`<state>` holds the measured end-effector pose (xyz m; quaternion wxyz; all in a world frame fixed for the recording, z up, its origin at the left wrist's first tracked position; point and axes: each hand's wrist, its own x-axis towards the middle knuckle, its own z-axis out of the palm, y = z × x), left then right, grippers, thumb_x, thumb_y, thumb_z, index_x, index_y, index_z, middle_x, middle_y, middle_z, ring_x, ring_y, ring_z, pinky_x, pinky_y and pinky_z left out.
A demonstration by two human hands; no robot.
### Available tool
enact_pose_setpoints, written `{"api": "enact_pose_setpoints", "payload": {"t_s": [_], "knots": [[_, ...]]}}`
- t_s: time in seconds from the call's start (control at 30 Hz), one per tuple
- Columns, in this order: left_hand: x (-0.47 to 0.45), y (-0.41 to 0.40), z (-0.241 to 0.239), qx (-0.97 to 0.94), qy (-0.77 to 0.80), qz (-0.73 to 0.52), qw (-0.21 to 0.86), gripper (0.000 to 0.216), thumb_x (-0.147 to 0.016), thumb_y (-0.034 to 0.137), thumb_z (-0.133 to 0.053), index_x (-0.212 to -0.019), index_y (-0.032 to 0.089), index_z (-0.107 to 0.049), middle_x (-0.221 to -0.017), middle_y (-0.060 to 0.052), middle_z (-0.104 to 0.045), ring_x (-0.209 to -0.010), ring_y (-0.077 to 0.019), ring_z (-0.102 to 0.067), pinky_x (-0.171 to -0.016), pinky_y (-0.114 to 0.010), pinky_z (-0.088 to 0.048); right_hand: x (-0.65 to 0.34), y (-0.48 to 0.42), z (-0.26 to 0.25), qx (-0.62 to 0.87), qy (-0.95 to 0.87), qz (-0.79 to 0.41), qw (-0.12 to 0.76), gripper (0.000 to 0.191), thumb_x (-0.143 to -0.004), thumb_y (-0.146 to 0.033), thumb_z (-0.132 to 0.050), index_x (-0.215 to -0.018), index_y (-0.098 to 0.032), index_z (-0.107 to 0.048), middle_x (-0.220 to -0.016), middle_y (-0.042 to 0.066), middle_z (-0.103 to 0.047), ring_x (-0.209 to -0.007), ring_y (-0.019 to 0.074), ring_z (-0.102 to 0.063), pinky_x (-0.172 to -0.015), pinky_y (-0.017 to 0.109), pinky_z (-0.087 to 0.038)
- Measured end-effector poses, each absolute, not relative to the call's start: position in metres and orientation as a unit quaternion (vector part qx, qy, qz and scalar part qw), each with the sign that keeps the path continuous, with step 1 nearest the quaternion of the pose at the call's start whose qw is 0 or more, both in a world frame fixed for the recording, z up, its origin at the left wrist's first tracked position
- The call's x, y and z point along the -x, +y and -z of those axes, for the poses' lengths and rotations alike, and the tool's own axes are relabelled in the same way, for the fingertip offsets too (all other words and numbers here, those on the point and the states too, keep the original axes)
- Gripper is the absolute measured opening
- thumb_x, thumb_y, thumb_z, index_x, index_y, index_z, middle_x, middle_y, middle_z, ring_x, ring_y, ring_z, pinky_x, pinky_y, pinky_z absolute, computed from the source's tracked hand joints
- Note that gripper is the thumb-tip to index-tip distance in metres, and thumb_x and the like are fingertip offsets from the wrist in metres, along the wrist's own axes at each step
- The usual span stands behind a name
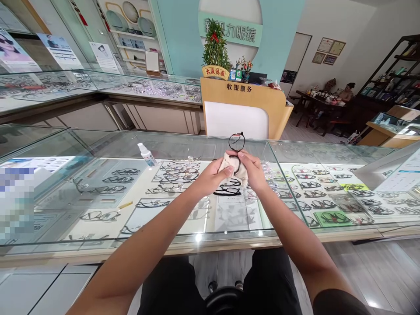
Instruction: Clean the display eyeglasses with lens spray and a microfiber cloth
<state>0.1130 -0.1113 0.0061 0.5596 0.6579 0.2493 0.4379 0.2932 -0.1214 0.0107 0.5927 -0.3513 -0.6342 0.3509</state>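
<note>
A pair of dark, round-rimmed eyeglasses [236,150] is held upright above the glass counter, one lens sticking up over my hands. A cream cloth [242,175] is wrapped about the lower lens. My left hand [211,176] is closed on the cloth, its thumb pressing it against that lens. With bent fingers, my right hand [254,169] grips the eyeglasses near the bridge, the cloth's other side against it. Fingertips behind the cloth are hidden. To the left, a white spray bottle [146,155] stands on the counter top.
Below my hands, the glass display counter [183,238] holds rows of eyeglasses. A printed sign [402,173] stands at the right and a partly blurred white block [19,205] at the left. Beyond is a wooden cashier desk [278,98]. A person [346,92] sits far right.
</note>
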Motion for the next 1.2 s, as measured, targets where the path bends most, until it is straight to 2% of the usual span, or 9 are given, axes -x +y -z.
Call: {"api": "enact_pose_setpoints", "payload": {"t_s": [0.13,0.23,0.37,0.43,0.53,0.77,0.93,1.0,1.2], "knots": [[-0.117,-0.112,-0.006,-0.639,0.248,-0.457,0.567,0.063,-0.082,0.066,-0.089,-0.115,0.017,-0.067,-0.09,-0.002,-0.065,-0.079,-0.0167,-0.056,-0.073,-0.028,-0.046,-0.29,-0.122,-0.009,0.35,-0.663,-0.335,0.571,0.058,-0.104,-0.072,-0.057,-0.104,-0.025,-0.091,-0.101,0.008,-0.075,-0.1,0.0246,-0.063,-0.099,0.041,-0.053],[-0.12,-0.112,-0.004,-0.628,0.262,-0.489,0.546,0.06,-0.083,0.073,-0.085,-0.099,0.018,-0.065,-0.081,0.0,-0.062,-0.074,-0.0156,-0.054,-0.07,-0.028,-0.045,-0.287,-0.124,-0.008,0.329,-0.687,-0.323,0.562,0.057,-0.105,-0.073,-0.056,-0.102,-0.027,-0.091,-0.107,0.009,-0.08,-0.104,0.0257,-0.065,-0.104,0.043,-0.052],[-0.12,-0.111,-0.003,-0.631,0.302,-0.523,0.487,0.067,-0.085,0.083,-0.076,-0.077,0.019,-0.057,-0.071,0.001,-0.053,-0.067,-0.0141,-0.045,-0.065,-0.029,-0.04,-0.285,-0.127,-0.009,0.327,-0.684,-0.326,0.565,0.053,-0.106,-0.07,-0.057,-0.111,-0.029,-0.091,-0.118,0.008,-0.081,-0.113,0.0262,-0.069,-0.112,0.043,-0.051],[-0.119,-0.11,-0.003,-0.635,0.313,-0.528,0.469,0.07,-0.085,0.087,-0.071,-0.073,0.02,-0.055,-0.069,0.001,-0.052,-0.066,-0.0145,-0.044,-0.064,-0.029,-0.039,-0.285,-0.127,-0.01,0.33,-0.678,-0.328,0.569,0.054,-0.104,-0.071,-0.059,-0.114,-0.029,-0.09,-0.124,0.009,-0.08,-0.12,0.027,-0.069,-0.113,0.043,-0.052],[-0.117,-0.107,-0.002,-0.642,0.307,-0.52,0.471,0.073,-0.086,0.09,-0.067,-0.071,0.02,-0.054,-0.068,0.0,-0.053,-0.067,-0.0153,-0.045,-0.065,-0.03,-0.04,-0.286,-0.126,-0.01,0.332,-0.672,-0.323,0.578,0.054,-0.103,-0.071,-0.061,-0.113,-0.027,-0.091,-0.118,0.009,-0.08,-0.118,0.0268,-0.069,-0.113,0.044,-0.053],[-0.112,-0.101,0.003,-0.633,0.275,-0.486,0.536,0.065,-0.089,0.082,-0.072,-0.078,0.02,-0.056,-0.075,-0.001,-0.054,-0.07,-0.0159,-0.047,-0.067,-0.03,-0.041,-0.288,-0.122,-0.007,0.331,-0.649,-0.327,0.601,0.046,-0.1,-0.068,-0.068,-0.093,-0.029,-0.092,-0.103,0.008,-0.081,-0.109,0.0267,-0.067,-0.107,0.044,-0.054],[-0.112,-0.107,-0.003,-0.651,0.262,-0.463,0.542,0.06,-0.085,0.072,-0.083,-0.102,0.017,-0.068,-0.086,-0.002,-0.063,-0.078,-0.0168,-0.055,-0.072,-0.028,-0.045,-0.288,-0.123,-0.009,0.343,-0.637,-0.347,0.597,0.05,-0.099,-0.071,-0.066,-0.094,-0.028,-0.091,-0.108,0.008,-0.081,-0.104,0.0251,-0.067,-0.101,0.042,-0.054],[-0.114,-0.109,-0.004,-0.642,0.275,-0.466,0.543,0.061,-0.081,0.068,-0.088,-0.108,0.017,-0.069,-0.084,-0.001,-0.063,-0.074,-0.0155,-0.054,-0.069,-0.026,-0.044,-0.287,-0.123,-0.008,0.345,-0.646,-0.343,0.588,0.053,-0.1,-0.073,-0.064,-0.094,-0.028,-0.091,-0.106,0.007,-0.081,-0.105,0.0255,-0.066,-0.102,0.043,-0.054],[-0.119,-0.108,-0.001,-0.618,0.301,-0.531,0.496,0.065,-0.082,0.08,-0.08,-0.094,0.017,-0.07,-0.065,0.004,-0.048,-0.059,-0.0113,-0.038,-0.056,-0.026,-0.033,-0.281,-0.125,-0.003,0.324,-0.655,-0.357,0.582,0.049,-0.1,-0.073,-0.065,-0.096,-0.031,-0.09,-0.107,0.005,-0.082,-0.111,0.0257,-0.065,-0.105,0.043,-0.055]]}}
